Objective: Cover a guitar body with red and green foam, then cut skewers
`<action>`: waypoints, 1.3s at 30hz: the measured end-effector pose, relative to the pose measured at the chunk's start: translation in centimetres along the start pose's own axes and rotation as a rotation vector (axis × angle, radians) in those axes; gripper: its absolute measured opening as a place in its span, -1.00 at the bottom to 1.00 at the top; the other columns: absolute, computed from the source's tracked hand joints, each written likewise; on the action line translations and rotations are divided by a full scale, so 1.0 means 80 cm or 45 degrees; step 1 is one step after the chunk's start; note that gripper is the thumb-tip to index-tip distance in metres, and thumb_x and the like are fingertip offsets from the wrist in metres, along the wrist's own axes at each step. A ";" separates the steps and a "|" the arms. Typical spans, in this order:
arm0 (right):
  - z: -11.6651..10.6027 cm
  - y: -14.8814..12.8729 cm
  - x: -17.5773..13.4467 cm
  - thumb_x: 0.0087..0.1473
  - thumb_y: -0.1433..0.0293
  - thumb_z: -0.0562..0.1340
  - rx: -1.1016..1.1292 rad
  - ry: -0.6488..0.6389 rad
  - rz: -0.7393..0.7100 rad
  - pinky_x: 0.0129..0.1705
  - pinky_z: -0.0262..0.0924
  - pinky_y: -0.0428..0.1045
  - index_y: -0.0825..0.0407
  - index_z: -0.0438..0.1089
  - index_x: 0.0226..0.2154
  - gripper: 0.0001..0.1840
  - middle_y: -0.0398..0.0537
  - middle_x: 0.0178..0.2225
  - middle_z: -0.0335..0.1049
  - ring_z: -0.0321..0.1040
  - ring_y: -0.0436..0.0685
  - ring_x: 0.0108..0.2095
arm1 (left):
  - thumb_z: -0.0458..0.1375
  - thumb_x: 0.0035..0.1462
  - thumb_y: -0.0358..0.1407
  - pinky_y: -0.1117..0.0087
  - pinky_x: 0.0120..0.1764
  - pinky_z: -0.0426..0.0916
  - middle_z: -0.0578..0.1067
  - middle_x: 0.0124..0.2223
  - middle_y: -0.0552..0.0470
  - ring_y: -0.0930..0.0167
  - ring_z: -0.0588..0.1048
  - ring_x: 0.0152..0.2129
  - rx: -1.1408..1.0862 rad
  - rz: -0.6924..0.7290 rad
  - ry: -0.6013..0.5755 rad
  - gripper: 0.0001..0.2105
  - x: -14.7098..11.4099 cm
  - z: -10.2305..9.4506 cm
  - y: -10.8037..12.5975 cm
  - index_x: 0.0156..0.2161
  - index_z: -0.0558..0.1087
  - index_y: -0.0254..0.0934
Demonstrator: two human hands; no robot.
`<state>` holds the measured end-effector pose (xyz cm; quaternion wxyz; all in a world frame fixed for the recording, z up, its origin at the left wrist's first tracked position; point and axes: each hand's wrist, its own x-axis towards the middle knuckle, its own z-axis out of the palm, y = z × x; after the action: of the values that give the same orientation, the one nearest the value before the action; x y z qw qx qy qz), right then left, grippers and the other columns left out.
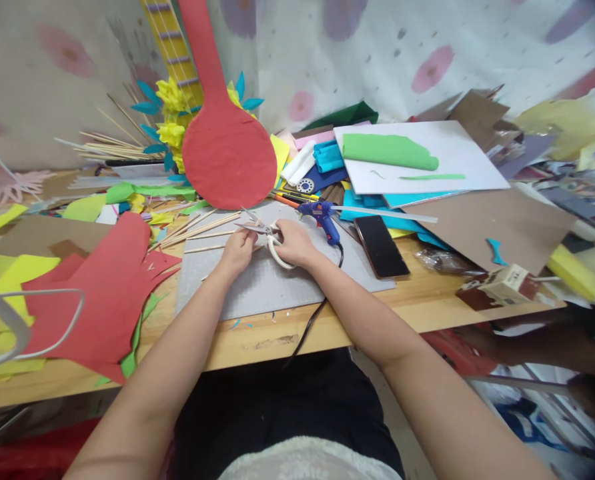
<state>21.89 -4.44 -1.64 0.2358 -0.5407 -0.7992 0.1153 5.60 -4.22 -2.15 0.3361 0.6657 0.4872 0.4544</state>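
Observation:
My right hand (pixel 296 244) is closed around the white handles of a pair of scissors (pixel 262 229). The scissor blades are spread apart and point left, over my left hand (pixel 239 251). My left hand's fingers are pinched on a thin wooden stick (pixel 205 249), which shows on both sides of the hand. More wooden sticks (pixel 197 229) lie in a loose bundle just left of it. Under both hands is a grey cutting mat (pixel 257 293). Right behind the scissors stands a round red paper-covered shape with a long neck (pixel 229 160).
A blue glue gun (pixel 322 219) lies right of my right hand, its black cord running over the table edge. Beside it is a phone (pixel 381 247). Red paper (pixel 95 300) covers the left side. Behind, a white board (pixel 422 177) carries a green roll (pixel 387 151).

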 end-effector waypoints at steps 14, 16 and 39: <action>-0.019 -0.010 -0.002 0.05 0.19 0.11 -0.080 -0.178 0.200 -0.41 -0.07 -0.05 0.02 0.34 -0.34 -0.74 -0.01 -0.33 0.46 0.31 0.12 -0.35 | 0.12 0.01 -0.19 0.51 -0.62 -0.14 0.02 -0.69 0.23 0.59 -0.03 -0.73 -0.553 -0.288 -0.040 -0.79 0.001 -0.008 0.007 -0.47 0.36 -0.33; -0.018 -0.011 -0.003 0.04 0.19 0.12 -0.058 -0.196 0.167 -0.41 -0.06 -0.06 0.03 0.34 -0.31 -0.74 -0.01 -0.29 0.46 0.32 0.11 -0.33 | 0.12 -0.01 -0.26 0.52 -0.63 -0.15 0.02 -0.70 0.24 0.60 -0.04 -0.74 -0.559 -0.361 -0.002 -0.85 0.002 -0.006 0.011 -0.48 0.35 -0.33; -0.024 -0.011 -0.011 0.05 0.25 0.11 -0.035 -0.143 0.056 -0.38 -0.05 -0.06 0.05 0.29 -0.36 -0.80 0.00 -0.31 0.41 0.24 0.09 -0.36 | 0.10 0.07 -0.27 0.55 -0.58 0.06 0.04 -0.66 0.25 0.59 0.03 -0.71 -0.583 -0.350 -0.124 -0.84 -0.006 -0.001 0.019 -0.46 0.29 -0.29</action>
<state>22.41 -5.69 0.16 0.1804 -0.5541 -0.8006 0.1397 5.98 -5.16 -0.89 0.5595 0.5210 0.4409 0.4702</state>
